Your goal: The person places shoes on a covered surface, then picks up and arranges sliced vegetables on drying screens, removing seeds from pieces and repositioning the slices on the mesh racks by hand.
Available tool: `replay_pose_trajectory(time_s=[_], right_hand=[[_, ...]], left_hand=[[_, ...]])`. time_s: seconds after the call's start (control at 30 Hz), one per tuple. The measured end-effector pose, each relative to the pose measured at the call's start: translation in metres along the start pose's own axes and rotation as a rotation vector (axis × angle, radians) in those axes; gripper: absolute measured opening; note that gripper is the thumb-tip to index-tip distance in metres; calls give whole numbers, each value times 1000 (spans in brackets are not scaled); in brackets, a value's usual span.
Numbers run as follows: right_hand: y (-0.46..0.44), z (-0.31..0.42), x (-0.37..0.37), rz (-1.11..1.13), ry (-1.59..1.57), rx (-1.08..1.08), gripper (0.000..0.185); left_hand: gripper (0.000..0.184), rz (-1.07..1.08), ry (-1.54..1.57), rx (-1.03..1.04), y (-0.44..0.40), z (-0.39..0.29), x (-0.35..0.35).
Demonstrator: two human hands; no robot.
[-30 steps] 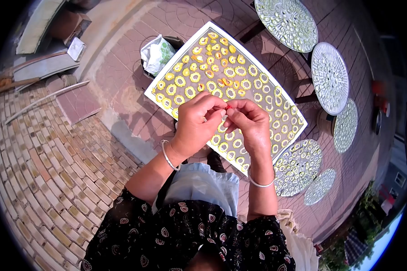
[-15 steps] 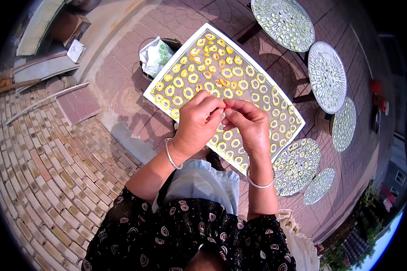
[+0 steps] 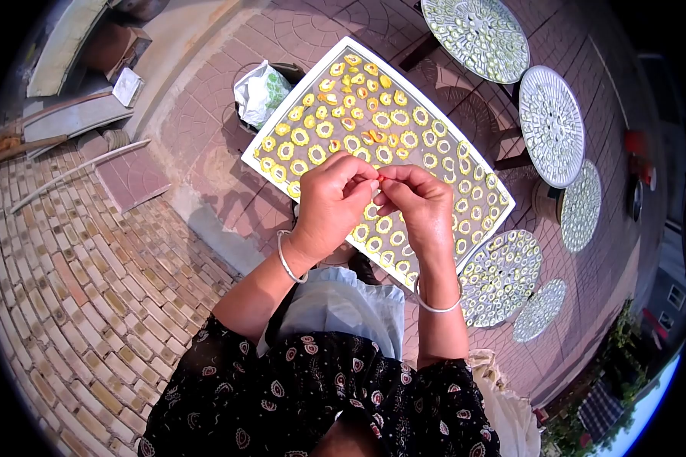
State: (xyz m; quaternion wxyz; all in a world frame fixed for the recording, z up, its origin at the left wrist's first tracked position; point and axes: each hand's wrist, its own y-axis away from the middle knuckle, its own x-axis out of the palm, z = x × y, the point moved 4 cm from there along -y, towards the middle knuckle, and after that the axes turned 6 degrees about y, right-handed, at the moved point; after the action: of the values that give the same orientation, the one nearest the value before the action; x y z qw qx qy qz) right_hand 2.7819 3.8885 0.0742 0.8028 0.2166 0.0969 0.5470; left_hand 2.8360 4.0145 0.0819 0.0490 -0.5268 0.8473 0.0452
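My left hand (image 3: 334, 202) and my right hand (image 3: 417, 204) meet fingertip to fingertip above a white-framed mesh tray (image 3: 302, 82). Pinched between them is a tiny red piece (image 3: 380, 178), mostly covered by the fingers. Beneath and around the hands, yellow-edged ring slices (image 3: 409, 139) lie spread over the mesh. Smaller orange and yellow slices (image 3: 347, 123) are grouped toward its upper left part. Each wrist wears a silver bangle.
Round trays of slices (image 3: 551, 126) stand along the right, and another (image 3: 501, 278) is beyond the tray's lower right edge. A white and green bag (image 3: 261, 94) sits in a dark container left of the tray. Boards and a box lie at upper left.
The view has shifted slightly, so the tray appears a little farther left. Both hands stay together at the red piece, with the fingertips now closed more tightly around it.
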Motion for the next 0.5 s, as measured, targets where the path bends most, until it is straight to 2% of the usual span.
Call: replay_pose_trajectory(time_s=[0.2,0.4,0.5], right_hand=[[1,-3,4,-45,-6,-2,11],[4,-6,8,-73,107,-27,11],[5,-8,10,-84,118,-35,10]], left_hand=[[3,-58,150,-76,2,11,1],[6,-50,413,-298,5,17,-2],[6,-65,385,-291,5,19,-4]])
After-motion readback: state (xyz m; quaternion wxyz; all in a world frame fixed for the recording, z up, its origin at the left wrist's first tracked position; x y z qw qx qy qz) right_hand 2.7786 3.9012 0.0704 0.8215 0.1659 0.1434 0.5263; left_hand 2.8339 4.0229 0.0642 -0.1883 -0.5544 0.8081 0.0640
